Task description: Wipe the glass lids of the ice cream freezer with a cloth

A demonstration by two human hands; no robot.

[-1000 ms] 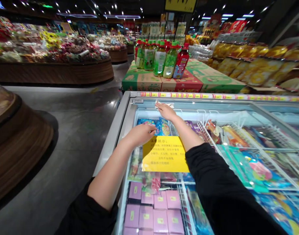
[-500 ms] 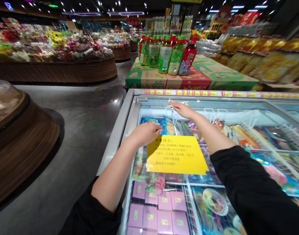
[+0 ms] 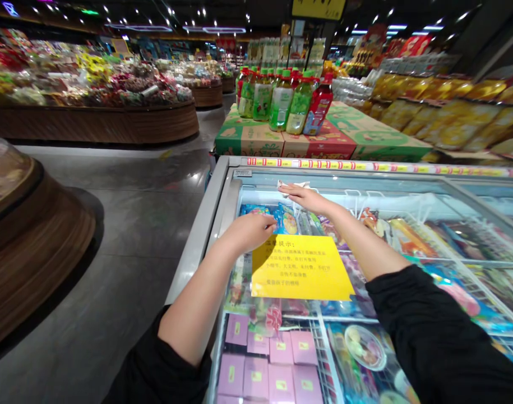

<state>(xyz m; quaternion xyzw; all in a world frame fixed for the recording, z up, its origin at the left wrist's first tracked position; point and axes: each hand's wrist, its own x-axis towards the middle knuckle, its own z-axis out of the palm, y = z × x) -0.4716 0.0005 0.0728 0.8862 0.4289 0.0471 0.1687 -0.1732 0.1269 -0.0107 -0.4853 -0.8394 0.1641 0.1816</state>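
Observation:
My right hand (image 3: 304, 196) lies with its fingers stretched out over a crumpled white cloth (image 3: 286, 184), pressing it on the freezer's glass lid (image 3: 256, 182) near the far edge. Parts of the cloth stick out past the fingertips and behind the hand. My left hand (image 3: 256, 229) is closed, its fingers curled, above the upper left corner of a yellow paper notice (image 3: 302, 269). Whether anything is inside those fingers is hidden. Under the glass, blue snack packets (image 3: 286, 219) show near both hands.
Pink boxes (image 3: 256, 376) and a round tub (image 3: 365, 347) sit in wire baskets inside the freezer. Behind its price strip (image 3: 306, 164), bottles (image 3: 281, 101) stand on printed cartons (image 3: 248, 140). Grey floor (image 3: 151, 224) and rounded wooden display stands (image 3: 37, 235) are at left.
My right hand has slid the white cloth slightly left and nearer along the glass. My left hand stays almost in place. The view has tilted up a little.

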